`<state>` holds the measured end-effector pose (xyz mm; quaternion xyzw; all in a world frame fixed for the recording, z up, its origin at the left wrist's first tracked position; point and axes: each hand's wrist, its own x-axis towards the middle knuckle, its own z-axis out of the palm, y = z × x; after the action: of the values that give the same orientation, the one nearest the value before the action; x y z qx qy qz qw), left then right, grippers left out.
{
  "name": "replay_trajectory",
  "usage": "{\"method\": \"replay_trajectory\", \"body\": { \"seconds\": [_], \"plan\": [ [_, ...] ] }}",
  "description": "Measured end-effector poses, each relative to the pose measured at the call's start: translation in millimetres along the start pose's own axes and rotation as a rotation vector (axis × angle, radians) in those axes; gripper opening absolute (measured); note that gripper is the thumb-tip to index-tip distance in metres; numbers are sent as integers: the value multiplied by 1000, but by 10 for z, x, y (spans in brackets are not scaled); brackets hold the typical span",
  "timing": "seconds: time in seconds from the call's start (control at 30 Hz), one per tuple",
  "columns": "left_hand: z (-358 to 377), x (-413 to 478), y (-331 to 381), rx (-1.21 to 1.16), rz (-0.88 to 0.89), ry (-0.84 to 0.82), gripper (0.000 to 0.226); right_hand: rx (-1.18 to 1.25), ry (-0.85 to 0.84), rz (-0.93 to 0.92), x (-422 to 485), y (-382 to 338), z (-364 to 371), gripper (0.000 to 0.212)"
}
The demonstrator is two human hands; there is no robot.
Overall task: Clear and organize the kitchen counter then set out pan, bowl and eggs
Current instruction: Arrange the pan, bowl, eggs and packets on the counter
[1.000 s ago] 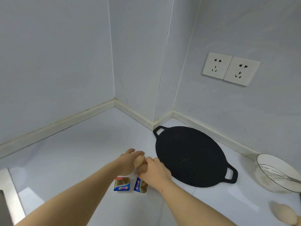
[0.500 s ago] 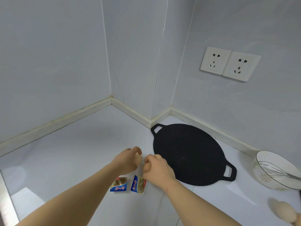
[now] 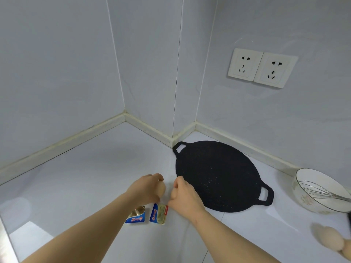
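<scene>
Both hands low-centre over the white counter (image 3: 79, 179), close together, small gap between them. Left hand (image 3: 146, 188) curled around an egg (image 3: 162, 189), its tan end showing past the fingers. Right hand (image 3: 185, 196) closed into a loose fist; something tan sits at the knuckles, can't tell if it's a second egg or just skin.

Directly under the hands, touching or nearly: two small foil-topped blue packets. Left packet (image 3: 136, 215) partly covered by the left wrist, right packet (image 3: 159, 214) just beside the right hand's heel. They lie side by side, narrow strip of counter between them.

Pan (image 3: 216, 175): flat black round griddle, two loop handles, lying flat just right of the right hand, far handle near the wall corner. Nothing on it.

Bowl (image 3: 322, 192): white, patterned outside, at the right edge near the wall, metal whisk (image 3: 321, 192) leaning inside it. Well apart from the hands, pan in between.

More eggs (image 3: 330, 239) at bottom right, blurred, cut by the frame edge; count unclear.

Double wall socket (image 3: 262, 67) above the pan. Left part of the counter bare.
</scene>
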<state>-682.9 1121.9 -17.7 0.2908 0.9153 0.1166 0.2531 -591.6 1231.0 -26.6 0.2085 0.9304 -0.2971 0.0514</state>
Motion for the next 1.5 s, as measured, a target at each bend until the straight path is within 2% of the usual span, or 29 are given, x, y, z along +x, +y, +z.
{"method": "replay_trajectory", "body": {
  "seconds": [0.23,0.5,0.77,1.13,1.37,1.5],
  "plan": [
    [22,4,3,19,-20,30,66,-75,-60,-17,-11,61,0,58],
    [68,-61,25,-16,-41,84,57,-68,-69,2,-74,129,-12,60],
    [44,-158,193,-22,12,127,61,-39,-63,50,-237,226,-124,47],
    [164,-185,1119,39,259,118,57,125,132,191,-796,867,-771,50],
    [530,-134,1950,35,453,45,48,77,334,374,-1210,1595,-1146,43],
    [727,-59,2321,57,514,16,47,75,390,422,-1322,1926,-1309,49]
  ]
}}
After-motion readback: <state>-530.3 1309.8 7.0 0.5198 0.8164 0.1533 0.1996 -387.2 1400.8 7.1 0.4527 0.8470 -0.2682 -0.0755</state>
